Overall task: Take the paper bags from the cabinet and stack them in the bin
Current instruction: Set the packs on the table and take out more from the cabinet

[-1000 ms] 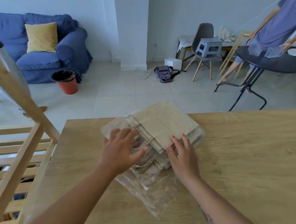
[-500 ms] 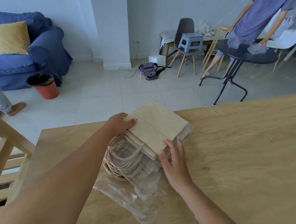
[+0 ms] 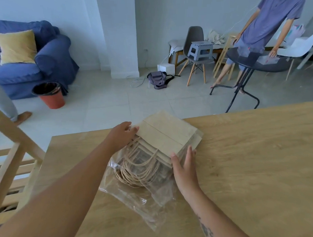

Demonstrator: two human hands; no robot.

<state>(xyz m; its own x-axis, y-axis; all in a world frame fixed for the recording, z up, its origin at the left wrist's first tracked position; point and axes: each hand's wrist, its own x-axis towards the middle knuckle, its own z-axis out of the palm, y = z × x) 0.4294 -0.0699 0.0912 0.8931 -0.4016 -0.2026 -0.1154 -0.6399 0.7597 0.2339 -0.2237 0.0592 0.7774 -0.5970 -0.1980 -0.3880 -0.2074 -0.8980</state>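
A stack of flat beige paper bags (image 3: 166, 134) lies on the wooden table (image 3: 248, 166), its twine handles (image 3: 136, 170) spilling toward me. A clear plastic wrapper (image 3: 149, 205) lies under the near end of the stack and trails off toward me. My left hand (image 3: 121, 135) grips the stack's far left corner, fingers curled around the edge. My right hand (image 3: 185, 165) presses flat against the stack's near right side, fingers apart. A red bin with a black liner (image 3: 50, 94) stands on the floor at the far left.
A wooden slatted frame (image 3: 7, 159) stands at the table's left edge. Beyond the table are a blue armchair (image 3: 39, 61), a purple bag (image 3: 157, 79) on the floor, a grey chair (image 3: 195, 48), a round black table (image 3: 257, 63) and a standing person (image 3: 265, 28).
My left hand moved from the stack's near left side to its far left corner. The wrapper has come back off the bags, baring the handles. My view shifted.
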